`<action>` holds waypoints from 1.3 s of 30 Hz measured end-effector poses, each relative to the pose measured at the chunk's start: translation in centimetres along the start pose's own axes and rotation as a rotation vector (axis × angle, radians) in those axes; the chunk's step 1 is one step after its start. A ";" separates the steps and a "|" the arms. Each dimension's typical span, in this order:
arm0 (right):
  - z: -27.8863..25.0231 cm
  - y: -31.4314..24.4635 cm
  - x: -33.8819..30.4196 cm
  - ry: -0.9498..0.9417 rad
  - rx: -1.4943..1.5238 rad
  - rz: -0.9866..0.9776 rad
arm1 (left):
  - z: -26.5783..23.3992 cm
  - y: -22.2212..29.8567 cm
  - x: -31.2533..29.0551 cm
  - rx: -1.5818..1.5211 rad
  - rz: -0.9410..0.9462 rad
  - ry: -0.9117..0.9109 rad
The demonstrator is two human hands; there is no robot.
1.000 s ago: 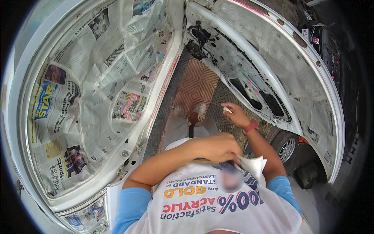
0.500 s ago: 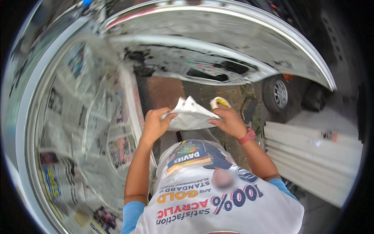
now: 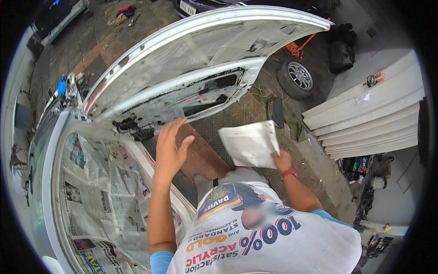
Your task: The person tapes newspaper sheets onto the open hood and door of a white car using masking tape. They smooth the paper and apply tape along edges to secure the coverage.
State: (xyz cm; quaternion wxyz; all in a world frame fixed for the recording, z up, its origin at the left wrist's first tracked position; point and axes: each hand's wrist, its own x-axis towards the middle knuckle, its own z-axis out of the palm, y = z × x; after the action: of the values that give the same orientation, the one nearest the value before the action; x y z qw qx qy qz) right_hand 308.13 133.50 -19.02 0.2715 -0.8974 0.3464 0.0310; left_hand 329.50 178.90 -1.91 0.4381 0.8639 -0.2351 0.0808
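My right hand [image 3: 282, 160] grips the lower right corner of a folded newspaper sheet [image 3: 251, 145], thumb on top and the other fingers hidden beneath. My left hand [image 3: 171, 148] is raised in front of the car door, fingers stretched out and thumb apart, with nothing in it. The open white car door [image 3: 182, 98] stands beyond both hands, its inner panel bare with dark cut-outs. To the left, newspaper masking [image 3: 105, 192] covers the car's door opening. No tape roll shows now; the sheet may hide it.
A loose wheel [image 3: 295, 78] lies past the door's right end, near an orange jack [image 3: 299, 48]. Long cream corrugated panels [image 3: 369, 114] lie at the right, with small items on top. Green cloth [image 3: 294, 125] is on the floor. A dark car [image 3: 219, 5] stands behind the door.
My left hand has let go of the newspaper and moved up and left, opening. My right hand has carried the sheet right and lower. The tape roll has gone from sight, and the view has shifted.
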 end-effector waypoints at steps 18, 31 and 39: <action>-9.4 38.9 9.5 0.188 -0.104 0.493 | 23.8 29.8 37.7 0.783 0.597 0.498; -13.8 42.5 21.4 0.055 -0.021 0.142 | 29.9 32.5 38.4 0.495 0.295 0.455; -13.8 42.2 24.4 -0.086 -0.033 -0.027 | 31.3 36.4 32.0 0.775 0.248 0.526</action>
State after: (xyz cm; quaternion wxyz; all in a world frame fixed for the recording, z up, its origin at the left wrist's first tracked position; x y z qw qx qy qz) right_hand 297.82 85.84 -32.88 0.2716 -0.9042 0.3218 0.0716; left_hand 338.15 124.90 16.42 0.1158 0.8793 -0.1701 0.4295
